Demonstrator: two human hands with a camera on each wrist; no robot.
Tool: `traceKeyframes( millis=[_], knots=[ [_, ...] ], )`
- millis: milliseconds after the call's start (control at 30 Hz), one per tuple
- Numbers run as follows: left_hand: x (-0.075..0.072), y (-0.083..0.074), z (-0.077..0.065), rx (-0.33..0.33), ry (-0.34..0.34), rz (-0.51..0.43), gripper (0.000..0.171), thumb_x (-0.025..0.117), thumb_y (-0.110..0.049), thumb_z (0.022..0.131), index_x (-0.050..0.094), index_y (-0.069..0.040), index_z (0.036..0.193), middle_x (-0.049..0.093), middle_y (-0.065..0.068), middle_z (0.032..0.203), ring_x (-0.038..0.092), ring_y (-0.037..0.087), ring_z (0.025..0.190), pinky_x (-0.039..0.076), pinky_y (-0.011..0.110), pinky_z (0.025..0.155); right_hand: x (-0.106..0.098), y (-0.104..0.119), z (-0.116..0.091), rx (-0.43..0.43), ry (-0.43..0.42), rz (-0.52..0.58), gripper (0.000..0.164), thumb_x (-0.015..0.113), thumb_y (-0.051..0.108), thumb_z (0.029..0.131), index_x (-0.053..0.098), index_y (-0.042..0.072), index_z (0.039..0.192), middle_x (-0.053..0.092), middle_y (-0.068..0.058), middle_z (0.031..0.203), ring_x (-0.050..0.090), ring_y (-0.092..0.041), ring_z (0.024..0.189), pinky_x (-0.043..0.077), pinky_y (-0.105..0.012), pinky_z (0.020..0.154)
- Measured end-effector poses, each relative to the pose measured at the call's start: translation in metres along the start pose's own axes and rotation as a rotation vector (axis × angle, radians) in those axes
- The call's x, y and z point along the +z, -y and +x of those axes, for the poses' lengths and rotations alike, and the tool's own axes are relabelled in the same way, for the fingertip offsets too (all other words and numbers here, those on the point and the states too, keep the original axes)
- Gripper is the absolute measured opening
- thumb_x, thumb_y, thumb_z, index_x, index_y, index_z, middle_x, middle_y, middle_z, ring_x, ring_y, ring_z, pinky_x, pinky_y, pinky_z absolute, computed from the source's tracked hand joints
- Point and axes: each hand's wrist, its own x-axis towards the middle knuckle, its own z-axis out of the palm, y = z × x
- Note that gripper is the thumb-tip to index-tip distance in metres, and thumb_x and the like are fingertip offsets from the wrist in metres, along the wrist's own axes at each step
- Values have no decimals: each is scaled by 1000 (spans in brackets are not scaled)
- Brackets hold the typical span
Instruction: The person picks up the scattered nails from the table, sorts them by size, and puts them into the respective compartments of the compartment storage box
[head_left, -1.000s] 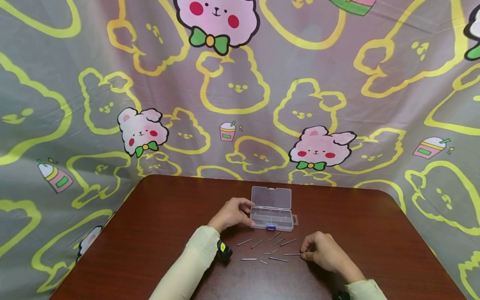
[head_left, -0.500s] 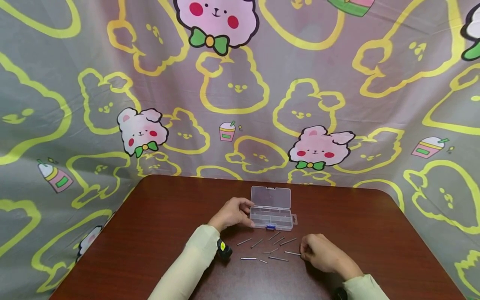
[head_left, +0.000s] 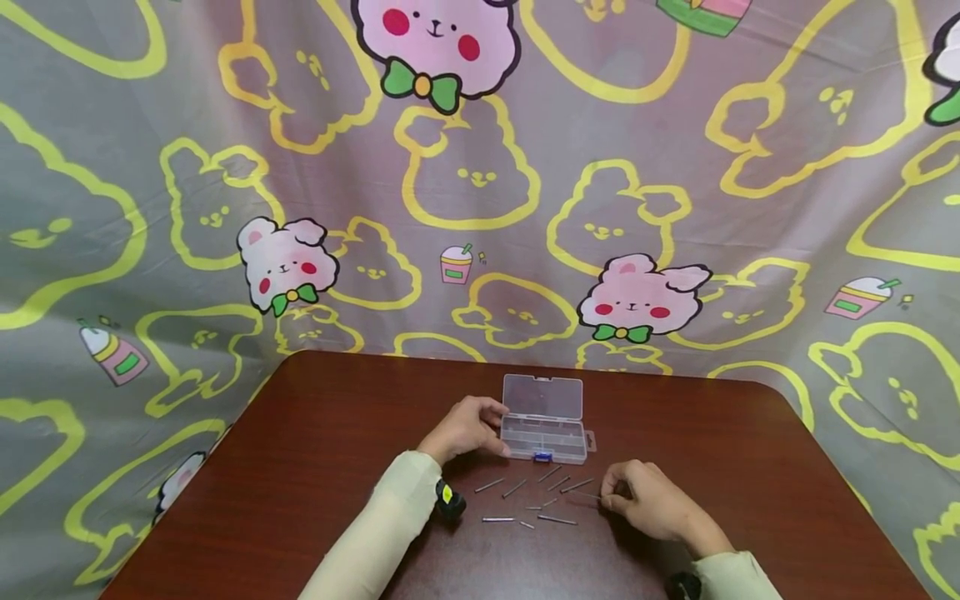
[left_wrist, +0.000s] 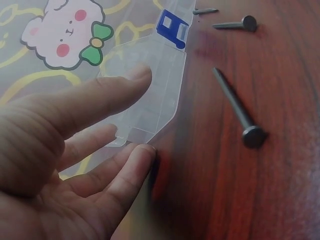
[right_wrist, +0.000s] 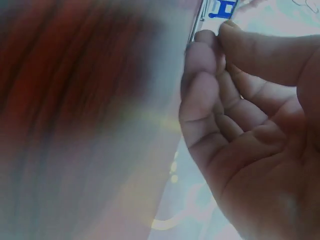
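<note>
A clear plastic compartment box (head_left: 570, 457) stands on the table with its lid (head_left: 543, 396) up and a blue latch (left_wrist: 172, 28) at its front. My left hand (head_left: 467, 427) grips the box's left end, thumb at the front corner and fingers toward the back. To the right, in front of the box, my right hand (head_left: 651, 502) pinches a thin nail (head_left: 585, 495) between thumb and fingertips, its free end pointing left. Loose nails (head_left: 558, 519) of different lengths lie between the hands. One flat-headed nail (left_wrist: 235, 105) shows large in the left wrist view.
The reddish-brown wooden table (head_left: 360, 417) runs back to a hanging cloth (head_left: 360, 167) printed with cartoon rabbits and drinks. The box's hang tab (head_left: 591, 440) sticks out on its right. Small short nails (head_left: 527, 525) lie nearest the front.
The right hand has lifted its nail off the table, and the nail now tilts, its free end higher and farther back than before. The left hand and box stay put.
</note>
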Motion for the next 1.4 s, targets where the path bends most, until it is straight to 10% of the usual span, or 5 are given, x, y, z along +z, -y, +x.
traceKeyframes(
  millis=[733,1400],
  knots=[
    [2,-1,-1,6,-11,-29,66,96,-2,61,70,-4,121,68,11,116,68,23,90,57,34,73,-3,-10,19,152,-125,529,15,64,2,98,68,-11,94,64,-13,80,59,-16,68,53,-29,58],
    [3,1,0,6,-17,-74,66,96,0,60,70,-3,121,68,13,114,68,22,89,57,33,72,4,-9,47,210,-208,577,16,65,0,96,66,-16,95,66,-11,77,61,-15,64,51,-28,57]
  ],
)
